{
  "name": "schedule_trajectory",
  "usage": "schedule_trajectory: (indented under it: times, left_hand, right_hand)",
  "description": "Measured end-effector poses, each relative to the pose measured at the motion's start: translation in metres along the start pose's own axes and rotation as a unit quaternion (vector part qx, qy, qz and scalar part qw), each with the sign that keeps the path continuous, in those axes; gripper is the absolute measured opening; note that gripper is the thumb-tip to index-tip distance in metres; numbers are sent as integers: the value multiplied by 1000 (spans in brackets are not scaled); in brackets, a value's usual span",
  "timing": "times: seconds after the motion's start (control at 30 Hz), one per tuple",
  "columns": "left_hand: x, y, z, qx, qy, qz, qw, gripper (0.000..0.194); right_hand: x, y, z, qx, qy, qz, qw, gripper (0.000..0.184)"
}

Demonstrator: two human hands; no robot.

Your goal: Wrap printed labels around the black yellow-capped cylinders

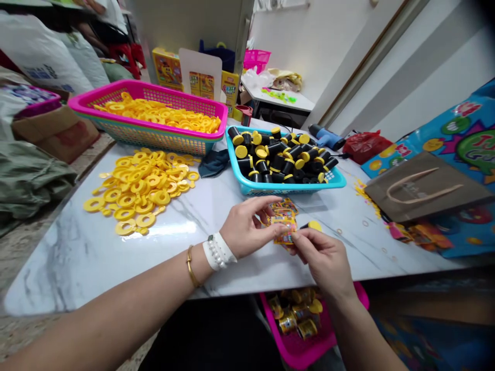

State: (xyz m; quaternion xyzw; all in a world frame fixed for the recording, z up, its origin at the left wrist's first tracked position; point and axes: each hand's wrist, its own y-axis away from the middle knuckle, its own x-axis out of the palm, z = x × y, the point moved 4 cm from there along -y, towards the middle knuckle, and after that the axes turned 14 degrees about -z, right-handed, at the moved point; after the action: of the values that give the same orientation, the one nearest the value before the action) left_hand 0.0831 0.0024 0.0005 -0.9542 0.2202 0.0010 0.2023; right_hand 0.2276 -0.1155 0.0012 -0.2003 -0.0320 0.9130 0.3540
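Observation:
Over the near side of the marbled table, my left hand [247, 226] has its thumb and fingers closed around a small bunch of colourful printed labels [284, 222]. My right hand [325, 257] pinches the lower right edge of the same labels between thumb and forefinger. Just behind the right fingers lies a black canister with a yellow cap [314, 225], mostly hidden by that hand. Past both hands stands a turquoise basket [286, 188] heaped with black canisters [276, 149] that have yellow caps.
Loose yellow rings [143, 185] are piled on the table [62, 257] at left. Behind them, a pink basket [154, 90] holds more. Below the table edge, another pink basket [294, 350] contains labelled canisters [305, 312]. A brown paper bag [425, 185] and a blue heat gun [327, 136] are at right.

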Motion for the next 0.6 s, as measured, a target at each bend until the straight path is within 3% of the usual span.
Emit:
schedule_trajectory:
  times: [0.03,0.1,0.17,0.3,0.37,0.47,0.53,0.6]
  left_hand:
    - [1,-1,6,-79,25,18,996,49]
    - [5,-2,16,-194,63,62,977,35]
    - [7,-2,22,-236,77,89,965,17]
    - [11,1,19,-195,43,117,973,12]
    - [8,1,12,-153,3,58,986,13]
    - [-1,3,-1,-82,-28,-75,993,17]
    - [-3,7,-9,-48,-17,-103,993,25]
    - [-2,10,-14,-23,-5,-97,995,30]
  right_hand:
    - [-1,1,-2,-2,-3,-12,1000,27]
    - [1,3,-6,3,-10,-23,1000,26]
    - [5,4,-8,19,-28,-23,999,23]
    - [17,4,-13,59,-72,12,996,26]
    - [19,4,-18,71,-70,-1,995,31]
    - [14,4,-26,71,-54,-76,993,39]
    - [11,5,-31,61,-39,-112,991,45]
    - [10,6,-31,48,-21,-127,990,48]
